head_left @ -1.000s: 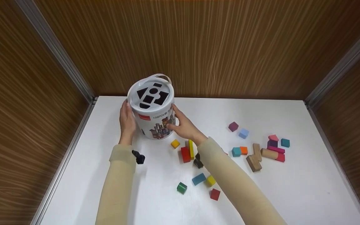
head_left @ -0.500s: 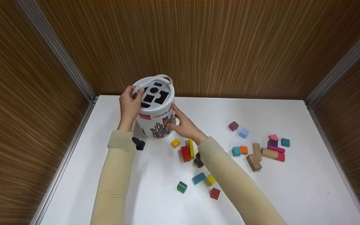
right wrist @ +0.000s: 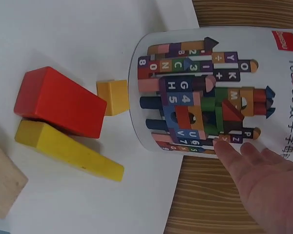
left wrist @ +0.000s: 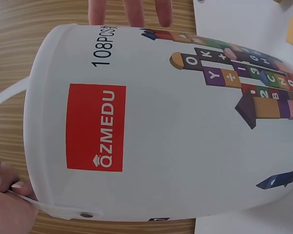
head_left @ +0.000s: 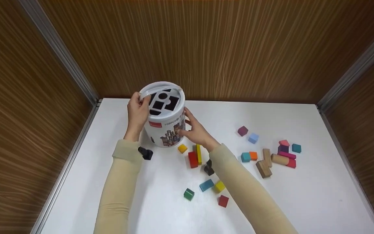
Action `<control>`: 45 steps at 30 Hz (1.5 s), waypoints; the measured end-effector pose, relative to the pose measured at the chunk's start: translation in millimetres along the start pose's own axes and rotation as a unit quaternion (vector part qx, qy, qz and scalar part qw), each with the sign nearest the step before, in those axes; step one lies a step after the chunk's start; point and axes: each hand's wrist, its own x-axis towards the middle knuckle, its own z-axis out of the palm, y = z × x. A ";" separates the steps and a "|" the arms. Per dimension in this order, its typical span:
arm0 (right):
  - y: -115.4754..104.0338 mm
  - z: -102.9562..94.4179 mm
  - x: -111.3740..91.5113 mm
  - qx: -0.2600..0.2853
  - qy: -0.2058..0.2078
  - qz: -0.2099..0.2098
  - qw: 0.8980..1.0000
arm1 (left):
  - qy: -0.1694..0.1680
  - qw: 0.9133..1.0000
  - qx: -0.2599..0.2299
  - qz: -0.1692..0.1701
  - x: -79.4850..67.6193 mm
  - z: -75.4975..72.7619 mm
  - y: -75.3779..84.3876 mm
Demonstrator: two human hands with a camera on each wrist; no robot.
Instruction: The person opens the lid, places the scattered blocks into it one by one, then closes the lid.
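Note:
A white toy-block bucket (head_left: 156,131) stands at the back left, its lid (head_left: 169,112) cut with shaped holes. My left hand (head_left: 138,113) pinches the bucket's white strap handle (head_left: 159,88) at the lid's left rim. The left wrist view shows fingertips on this handle (left wrist: 22,197) where it meets the rim. My right hand (head_left: 198,130) rests against the bucket's right side, with thumb at the front and fingers extended. A printed block picture (right wrist: 195,97) covers the side beside that hand.
Near the bucket's base lie an orange cube (head_left: 182,148), a red block (head_left: 193,159) and a yellow block (head_left: 198,154). More loose blocks spread right, including wooden ones (head_left: 264,169). A brown wood-grain panel (head_left: 187,48) rises behind the white table (head_left: 167,211).
My left hand has moved up from the bucket's side to its handle, which now crosses the lid farther forward. The bucket has shifted slightly right, with my right hand against it.

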 end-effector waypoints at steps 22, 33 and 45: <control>17.4 -34.6 -37.3 0.040 0.000 -0.052 0.998 | -0.115 0.985 -0.125 -0.001 -35.0 -3.8 33.4; 20.5 -36.5 -48.0 0.042 0.015 -0.045 0.998 | -0.137 0.987 -0.078 0.038 -38.3 -11.4 32.6; 0.8 -49.8 -42.8 0.079 0.025 -0.033 0.996 | -0.123 0.988 -0.090 -0.013 -34.6 -28.8 -4.9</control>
